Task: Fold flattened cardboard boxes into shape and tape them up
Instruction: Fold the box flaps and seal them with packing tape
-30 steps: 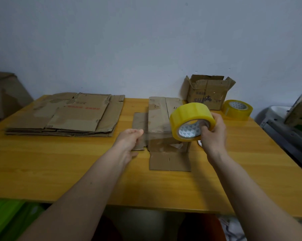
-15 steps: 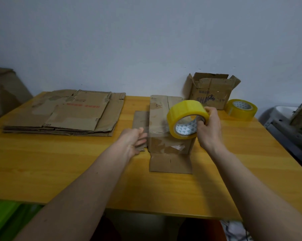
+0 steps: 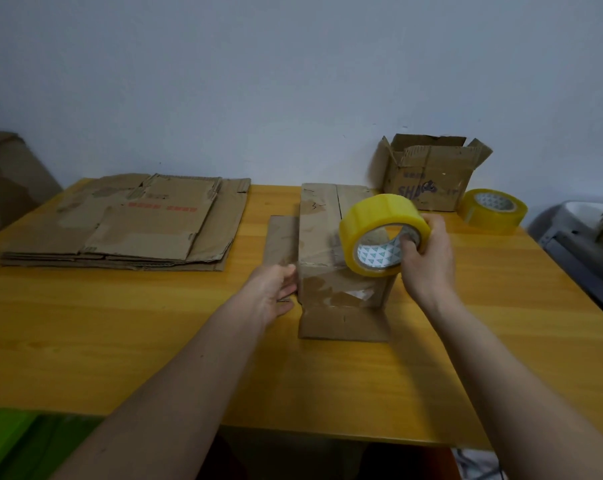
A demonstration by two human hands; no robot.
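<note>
Right now your right hand (image 3: 426, 258) has its grip closed on the yellow tape roll (image 3: 383, 233), fingers hooked into the core and thumb over the outer rim, holding the roll tilted above the top of the cardboard box (image 3: 331, 265) in the middle of the table (image 3: 120, 341). A clear strip of tape seems to run from the roll down over the near face of the box, though the glare makes its edges hard to trace. Your left hand (image 3: 276, 291) rests against the left side of that box with the fingers fairly straight and its grip loose, not curled round anything. The box stands with one flap lying flat on the table toward you and another flap spread out to its left. Well to the left lies a stack of flattened cardboard (image 3: 130, 223), its sheets lying flat one on another. At the back right, near the wall, an open-topped cardboard box (image 3: 428, 178) stands with its flaps up, and just beside it on the right lies a second tape roll (image 3: 492, 211) on its side.
</note>
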